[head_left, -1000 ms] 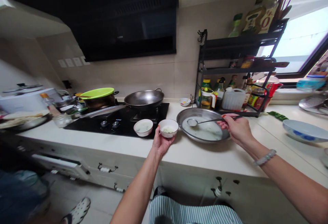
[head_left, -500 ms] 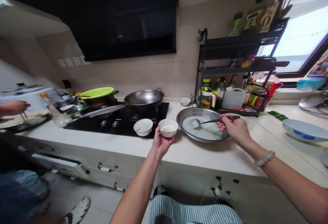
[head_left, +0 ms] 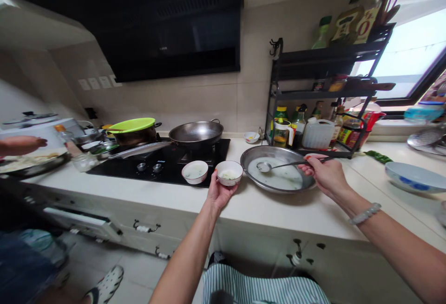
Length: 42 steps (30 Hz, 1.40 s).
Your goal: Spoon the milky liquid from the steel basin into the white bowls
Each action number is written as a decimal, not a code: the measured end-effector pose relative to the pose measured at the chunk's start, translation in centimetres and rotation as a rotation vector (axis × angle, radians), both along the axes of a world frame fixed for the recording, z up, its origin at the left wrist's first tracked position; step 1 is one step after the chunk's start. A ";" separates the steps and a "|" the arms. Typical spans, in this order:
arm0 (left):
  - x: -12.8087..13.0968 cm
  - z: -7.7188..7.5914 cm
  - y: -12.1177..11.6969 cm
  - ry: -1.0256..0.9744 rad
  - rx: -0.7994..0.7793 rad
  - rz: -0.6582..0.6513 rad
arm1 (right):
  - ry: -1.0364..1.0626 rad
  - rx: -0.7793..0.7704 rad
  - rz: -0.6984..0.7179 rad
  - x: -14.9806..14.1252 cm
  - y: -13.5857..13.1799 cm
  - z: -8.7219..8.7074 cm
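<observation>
My left hand (head_left: 222, 195) is closed around the side of a small white bowl (head_left: 229, 174), which has some pale liquid with green bits in it. Just left of it stands a second small bowl (head_left: 194, 172) of cloudy white liquid, at the edge of the stove. My right hand (head_left: 323, 175) grips the dark handle of a ladle (head_left: 265, 166). The ladle's round head rests at the surface of milky soup in a wide steel basin (head_left: 249, 174). Part of another pale dish behind my right hand is hidden.
A wok (head_left: 195, 132) and a pot under a lime-green colander (head_left: 134, 125) stand on the stove (head_left: 167, 164). A black rack (head_left: 322, 94) of bottles is behind the basin. A blue-patterned bowl (head_left: 414, 177) lies right. At far left, a co-worker's hand (head_left: 24, 145) hovers above a pan.
My right hand has shifted slightly right, and the ladle head has moved a little left in the basin. My left hand and the bowl stay put. The co-worker's hand moved slightly right.
</observation>
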<state>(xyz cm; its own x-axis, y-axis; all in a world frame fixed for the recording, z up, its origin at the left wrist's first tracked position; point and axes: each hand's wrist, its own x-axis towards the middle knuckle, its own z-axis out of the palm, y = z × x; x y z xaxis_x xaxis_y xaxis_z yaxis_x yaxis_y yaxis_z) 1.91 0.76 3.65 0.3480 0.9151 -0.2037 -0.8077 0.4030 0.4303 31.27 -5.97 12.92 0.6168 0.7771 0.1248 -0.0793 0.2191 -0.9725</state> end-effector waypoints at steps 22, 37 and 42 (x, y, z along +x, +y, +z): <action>0.0 -0.7 0.3 -0.010 0.021 -0.004 | 0.013 -0.014 0.010 -1.6 -0.6 2.4; 0.1 -1.4 0.8 -0.027 0.039 -0.007 | 0.022 0.027 0.119 -4.8 0.0 5.9; 0.1 -1.2 0.6 -0.042 0.049 -0.024 | -0.048 0.043 0.230 -7.5 0.9 5.1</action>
<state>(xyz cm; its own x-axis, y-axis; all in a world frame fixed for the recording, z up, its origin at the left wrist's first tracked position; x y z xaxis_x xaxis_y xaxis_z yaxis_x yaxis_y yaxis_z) 1.97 1.41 2.44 0.3771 0.9150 -0.1432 -0.8159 0.4014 0.4162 23.73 -5.03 18.02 0.4164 0.8900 0.1859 -0.0857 0.2420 -0.9665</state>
